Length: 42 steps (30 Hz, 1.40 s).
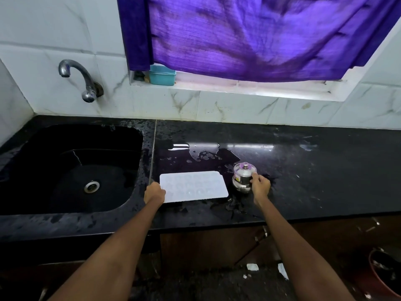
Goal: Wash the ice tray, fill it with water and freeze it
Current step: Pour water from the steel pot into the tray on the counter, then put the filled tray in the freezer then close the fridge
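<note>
A white ice tray [195, 186] lies flat on the wet black counter [303, 170], just right of the sink. My left hand [154, 194] grips the tray's left edge. My right hand [260, 185] is closed on the side of a small steel pot [242, 178] with a clear lid and a purple knob, which stands on the counter right of the tray. The black sink [71, 170] is to the left, with a metal tap [80, 80] on the tiled wall above it. No water runs from the tap.
Puddles of water lie on the counter behind and in front of the tray. A teal plastic box [162, 75] sits on the window sill under a purple curtain [249, 33]. A reddish bin [384, 274] stands on the floor at lower right.
</note>
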{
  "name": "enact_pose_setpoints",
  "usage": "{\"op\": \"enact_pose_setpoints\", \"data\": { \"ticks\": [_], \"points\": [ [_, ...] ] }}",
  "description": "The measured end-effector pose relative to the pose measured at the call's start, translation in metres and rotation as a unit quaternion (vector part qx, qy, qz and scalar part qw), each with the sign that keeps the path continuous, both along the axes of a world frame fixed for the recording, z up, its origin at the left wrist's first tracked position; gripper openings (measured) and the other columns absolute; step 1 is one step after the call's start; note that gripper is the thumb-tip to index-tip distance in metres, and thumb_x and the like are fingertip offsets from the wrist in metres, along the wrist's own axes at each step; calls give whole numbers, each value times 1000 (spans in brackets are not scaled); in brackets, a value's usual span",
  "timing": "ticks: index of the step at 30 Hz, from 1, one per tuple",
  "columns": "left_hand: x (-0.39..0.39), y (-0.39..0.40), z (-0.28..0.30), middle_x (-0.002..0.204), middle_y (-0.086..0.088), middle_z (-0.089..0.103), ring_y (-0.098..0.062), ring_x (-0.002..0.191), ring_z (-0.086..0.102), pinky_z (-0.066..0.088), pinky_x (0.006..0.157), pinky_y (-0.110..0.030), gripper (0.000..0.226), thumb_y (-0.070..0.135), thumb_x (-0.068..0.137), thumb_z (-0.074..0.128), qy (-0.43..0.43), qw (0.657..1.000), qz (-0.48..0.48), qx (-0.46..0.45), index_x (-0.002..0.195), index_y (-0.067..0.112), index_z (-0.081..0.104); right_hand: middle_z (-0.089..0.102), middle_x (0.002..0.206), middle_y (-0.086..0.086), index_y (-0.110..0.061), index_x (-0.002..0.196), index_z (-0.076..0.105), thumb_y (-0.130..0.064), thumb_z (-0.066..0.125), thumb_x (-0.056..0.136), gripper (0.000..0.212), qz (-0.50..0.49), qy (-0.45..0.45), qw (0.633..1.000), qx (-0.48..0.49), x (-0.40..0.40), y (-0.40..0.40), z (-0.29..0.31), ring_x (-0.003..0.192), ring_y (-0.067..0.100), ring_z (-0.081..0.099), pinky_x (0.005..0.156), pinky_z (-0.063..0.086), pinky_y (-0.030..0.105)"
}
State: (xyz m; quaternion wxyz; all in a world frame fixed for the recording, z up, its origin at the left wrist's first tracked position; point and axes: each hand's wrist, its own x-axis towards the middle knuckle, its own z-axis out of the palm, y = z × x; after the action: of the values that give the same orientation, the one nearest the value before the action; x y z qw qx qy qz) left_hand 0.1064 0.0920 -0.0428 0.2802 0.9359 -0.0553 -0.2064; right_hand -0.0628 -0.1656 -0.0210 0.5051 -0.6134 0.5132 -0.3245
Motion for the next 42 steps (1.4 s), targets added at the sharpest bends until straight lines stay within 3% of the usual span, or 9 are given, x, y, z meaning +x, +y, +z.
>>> {"op": "enact_pose_setpoints", "data": {
  "ticks": [4,6,9,14,18,22,24,28,42],
  "points": [
    [-2,-1,2,112,-26,66,-39,106,62,51,86,-41,24,6,92,52,-5,1000,8,-5,104,-11,65,57,64,10,-10,58,58,-16,49,94,39,3,-4,999,47,1,-1,-10,62,18,48,57,36,26],
    [-3,-1,3,112,-26,65,-39,106,62,51,87,-42,25,6,92,52,-5,1000,10,-8,105,-11,64,66,87,19,-2,78,68,-23,50,94,32,13,69,997,30,1,-6,-12,84,27,55,71,43,33],
    [-5,0,5,114,-29,64,-40,106,61,50,88,-43,27,6,91,52,-9,1000,5,-9,107,-14,63,60,116,20,-5,109,59,-30,58,89,32,-2,217,972,-89,3,-9,-2,117,36,47,95,40,43],
    [0,3,7,113,-26,66,-37,107,63,51,89,-41,24,6,89,56,3,999,10,-33,103,-11,67,64,100,17,-4,99,58,-20,57,89,19,54,185,940,-280,14,13,10,98,35,55,84,42,42],
    [0,4,4,82,-19,63,-26,80,61,48,73,-32,29,8,88,58,-1,998,30,-58,59,6,56,66,82,28,6,82,64,-10,47,92,25,140,182,949,-216,24,35,-3,76,38,60,63,40,35],
    [2,2,-2,57,-5,51,-30,85,64,50,81,-35,36,22,93,58,6,992,83,-98,62,4,56,47,72,29,-5,50,45,2,43,85,36,185,249,938,-154,31,39,-16,70,32,46,63,31,33],
    [5,2,-5,73,-16,65,-33,99,66,50,85,-35,27,18,93,59,25,986,110,-123,75,0,67,41,72,20,-13,47,35,5,43,83,41,175,257,943,-118,34,39,-18,72,32,44,64,30,30],
    [13,2,-14,117,-21,68,-34,110,64,53,94,-40,23,5,91,58,60,977,142,-147,108,-5,71,66,96,32,6,86,71,6,45,83,26,182,253,947,-80,44,33,-19,99,41,61,79,47,35],
    [18,8,-26,114,-25,67,-38,101,68,56,87,-49,22,-1,90,60,79,962,175,-194,108,-11,68,69,106,24,10,102,69,4,60,82,22,131,145,980,46,48,33,-36,103,33,64,78,44,24]
  ]
}}
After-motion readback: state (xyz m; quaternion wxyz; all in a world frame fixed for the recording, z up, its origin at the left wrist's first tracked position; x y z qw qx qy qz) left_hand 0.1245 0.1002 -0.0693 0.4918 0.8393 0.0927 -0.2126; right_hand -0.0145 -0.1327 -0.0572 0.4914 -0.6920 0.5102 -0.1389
